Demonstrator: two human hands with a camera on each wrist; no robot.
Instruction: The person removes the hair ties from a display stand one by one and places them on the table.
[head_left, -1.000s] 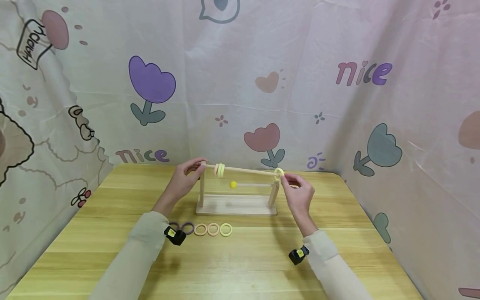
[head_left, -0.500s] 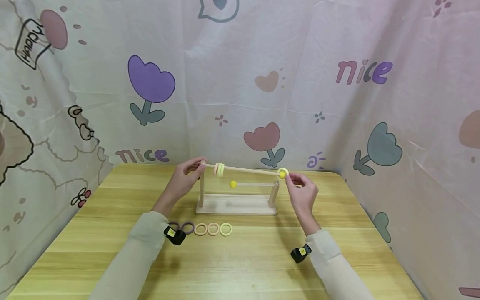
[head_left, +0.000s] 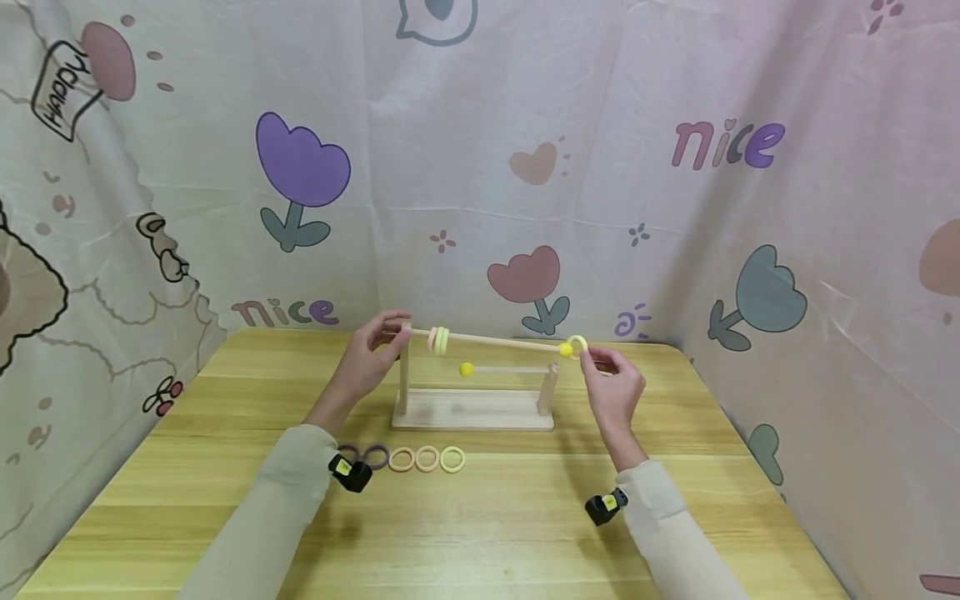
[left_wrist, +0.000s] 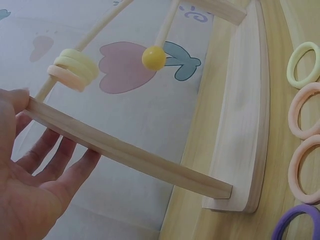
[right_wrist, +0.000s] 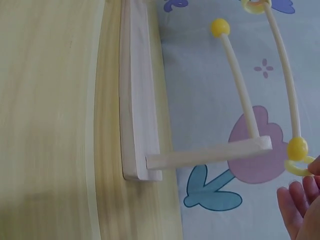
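My left hand (head_left: 367,354) grips the top of the left post (left_wrist: 125,147) of a wooden stand, thumb on its end and fingers behind it. From that post a wooden rod (head_left: 498,341) runs right and ends in a yellow ball (head_left: 566,350). Several pale yellow and pink rings (left_wrist: 75,70) hang on the rod near my left hand. My right hand (head_left: 613,385) pinches a pale yellow ring (head_left: 578,347) at the ball's outer side; the right wrist view shows this held ring (right_wrist: 295,169) close against the ball, and contact is unclear.
A lower rod (head_left: 510,369) with a yellow ball (head_left: 467,369) extends left from the shorter right post (head_left: 549,390). The stand's base (head_left: 472,410) rests on the wooden table (head_left: 495,525). Before it lie a yellow ring (head_left: 452,459), pink rings (head_left: 401,459) and purple rings (head_left: 376,456) in a row.
My right hand has moved right with the pale yellow ring, from around the rod, over the ball, to the ball's outer side. My left hand stays at the post.
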